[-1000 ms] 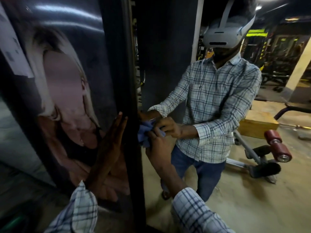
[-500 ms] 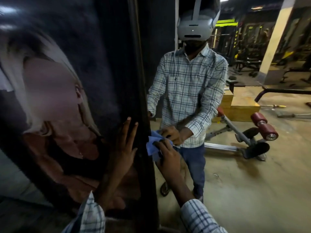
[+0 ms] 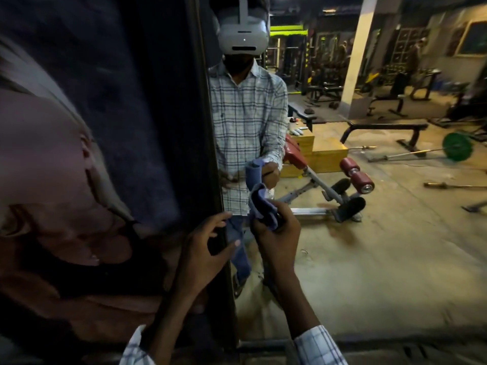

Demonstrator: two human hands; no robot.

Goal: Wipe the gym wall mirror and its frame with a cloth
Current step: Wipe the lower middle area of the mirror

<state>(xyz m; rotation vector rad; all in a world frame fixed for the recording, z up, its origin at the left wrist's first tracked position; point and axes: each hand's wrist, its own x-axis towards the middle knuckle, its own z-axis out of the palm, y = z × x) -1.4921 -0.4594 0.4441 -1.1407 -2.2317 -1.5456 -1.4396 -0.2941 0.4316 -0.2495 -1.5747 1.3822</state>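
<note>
The wall mirror (image 3: 382,259) fills the right half of the head view and reflects me in a checked shirt. Its dark upright frame (image 3: 208,127) runs down the middle. My right hand (image 3: 276,233) grips a bunched blue cloth (image 3: 261,206) just right of the frame, close to the glass. The cloth's reflection (image 3: 253,169) shows right above it. My left hand (image 3: 203,248) hovers at the frame's edge with loosely curved, spread fingers and holds nothing; whether it touches the frame I cannot tell.
A large glossy poster (image 3: 79,180) covers the wall left of the frame. The mirror's lower frame edge (image 3: 395,346) runs along the bottom. The glass reflects a bench with red rollers (image 3: 355,175), a wooden box (image 3: 324,156), a green-plated barbell (image 3: 457,147) and a pillar (image 3: 361,48).
My left hand has lifted from lying flat on the poster and now curls at the frame's edge. The right hand has carried the cloth off the frame, right and up. My view has swung right.
</note>
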